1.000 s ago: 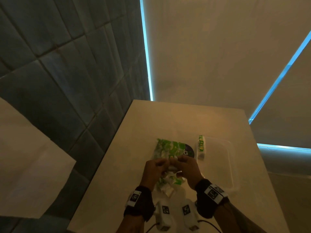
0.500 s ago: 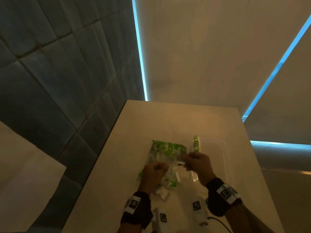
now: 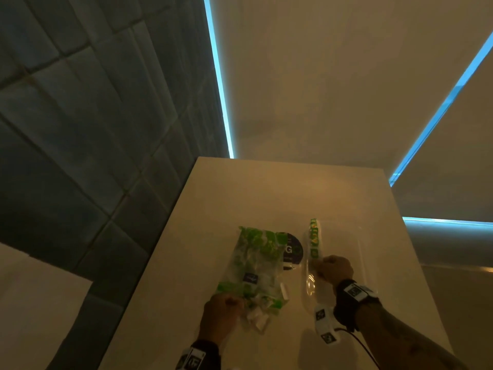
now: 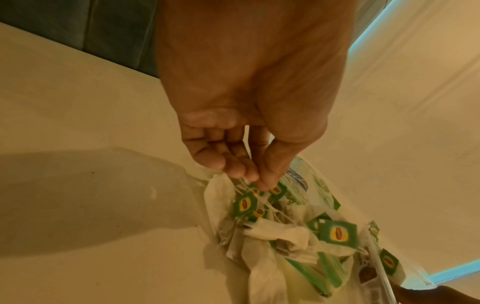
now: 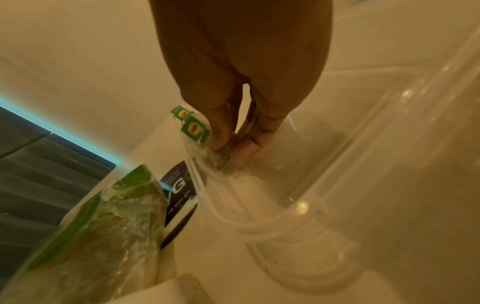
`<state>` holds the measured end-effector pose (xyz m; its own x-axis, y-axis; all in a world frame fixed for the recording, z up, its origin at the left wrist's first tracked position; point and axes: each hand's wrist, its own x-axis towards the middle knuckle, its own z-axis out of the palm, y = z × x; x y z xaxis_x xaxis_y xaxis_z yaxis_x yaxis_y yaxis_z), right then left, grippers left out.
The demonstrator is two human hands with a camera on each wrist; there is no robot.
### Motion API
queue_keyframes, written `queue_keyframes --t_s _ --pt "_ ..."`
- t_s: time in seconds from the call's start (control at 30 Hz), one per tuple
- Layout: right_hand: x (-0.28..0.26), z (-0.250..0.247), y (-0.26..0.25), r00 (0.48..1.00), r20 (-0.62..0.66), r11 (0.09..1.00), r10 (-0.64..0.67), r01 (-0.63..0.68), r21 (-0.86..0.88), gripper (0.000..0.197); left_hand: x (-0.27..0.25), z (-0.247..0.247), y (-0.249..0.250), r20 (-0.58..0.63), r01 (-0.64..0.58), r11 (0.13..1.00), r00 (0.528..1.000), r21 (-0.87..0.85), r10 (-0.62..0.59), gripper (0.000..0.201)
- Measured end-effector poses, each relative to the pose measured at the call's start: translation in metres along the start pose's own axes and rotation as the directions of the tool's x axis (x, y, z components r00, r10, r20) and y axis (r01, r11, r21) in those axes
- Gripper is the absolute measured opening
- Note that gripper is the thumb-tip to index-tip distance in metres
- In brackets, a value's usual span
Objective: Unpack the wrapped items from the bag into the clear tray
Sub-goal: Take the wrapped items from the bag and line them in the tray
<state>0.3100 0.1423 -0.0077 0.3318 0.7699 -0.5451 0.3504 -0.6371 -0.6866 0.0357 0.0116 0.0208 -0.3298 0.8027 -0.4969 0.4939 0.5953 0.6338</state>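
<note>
A clear and green plastic bag (image 3: 256, 265) lies on the table, its open end toward me, with white tea bags and green tags (image 4: 337, 232) spilling from the mouth. My left hand (image 4: 257, 181) pinches the bag's edge and some strings at that mouth. The clear tray (image 3: 360, 263) sits to the right of the bag. A row of wrapped tea bags (image 3: 314, 241) stands along its left wall. My right hand (image 5: 230, 150) is inside the tray at the near end of that row and pinches a clear-wrapped tea bag (image 5: 224, 159) against the tray floor.
A dark round label with a large letter G (image 3: 292, 249) lies between the bag and the tray. The beige table (image 3: 266, 193) ends at a dark tiled wall on the left. A white loose piece (image 3: 365, 291) lies by the bag's mouth.
My right hand has left the bag's mouth and gone right into the tray with a wrapped tea bag. My left hand has stayed at the bag's mouth.
</note>
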Motion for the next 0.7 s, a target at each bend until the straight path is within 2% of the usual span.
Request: queue_keyframes --t_s 0.13,0.2,0.3,0.37,0.43,0.47,0.5,0.53,0.6,0.63,0.67,0.7 --pt "0.015 0.008 0.009 1.000 -0.024 0.998 0.017 -0.018 -0.062 0.049 0.001 -0.001 -0.003 -0.039 -0.008 0.999 0.999 0.034 0.010 0.011" --pt "0.014 0.010 0.008 0.998 -0.058 0.997 0.008 -0.012 -0.073 0.055 0.001 0.001 -0.002 -0.066 -0.029 0.999 0.997 0.033 0.031 0.011" --pt "0.002 0.004 -0.002 0.996 -0.084 0.996 -0.014 0.006 -0.086 0.049 0.001 0.004 -0.001 -0.044 -0.053 0.999 0.998 0.015 0.053 0.006" --pt "-0.009 -0.002 -0.009 0.979 -0.163 0.990 -0.126 0.113 -0.082 0.047 0.001 0.006 -0.001 -0.015 -0.078 0.996 0.997 0.034 0.078 0.019" --pt "-0.031 -0.005 -0.019 0.941 -0.201 0.962 -0.274 0.272 -0.039 0.033 0.002 0.007 0.001 0.001 -0.112 0.992 0.994 0.056 0.112 0.027" --pt "-0.046 -0.003 -0.022 0.927 -0.152 0.939 -0.342 0.343 -0.023 0.023 0.001 0.007 0.004 0.007 -0.127 0.990 0.992 0.057 0.127 0.027" --pt "-0.062 0.000 -0.022 0.914 -0.039 0.915 -0.404 0.402 -0.048 0.016 -0.001 0.007 0.008 0.014 -0.144 0.988 0.990 0.046 0.144 0.026" --pt "-0.080 0.004 -0.020 0.890 0.136 0.885 -0.435 0.450 -0.121 0.015 -0.002 0.006 0.011 0.022 -0.161 0.987 0.987 0.030 0.160 0.026" --pt "-0.107 0.020 -0.006 0.793 0.509 0.783 -0.334 0.535 -0.318 0.024 -0.003 0.005 0.016 0.033 -0.201 0.980 0.979 0.009 0.201 0.030" --pt "-0.117 0.032 0.005 0.755 0.601 0.711 -0.263 0.572 -0.409 0.022 -0.003 0.004 0.018 0.046 -0.224 0.974 0.974 0.012 0.224 0.031" --pt "-0.128 0.043 0.014 0.751 0.620 0.657 -0.227 0.588 -0.472 0.017 -0.003 0.003 0.020 0.061 -0.249 0.968 0.967 0.013 0.248 0.030" --pt "-0.136 0.053 0.021 0.775 0.594 0.628 -0.217 0.577 -0.522 0.030 -0.003 0.002 0.020 0.074 -0.277 0.961 0.959 0.014 0.275 0.030"
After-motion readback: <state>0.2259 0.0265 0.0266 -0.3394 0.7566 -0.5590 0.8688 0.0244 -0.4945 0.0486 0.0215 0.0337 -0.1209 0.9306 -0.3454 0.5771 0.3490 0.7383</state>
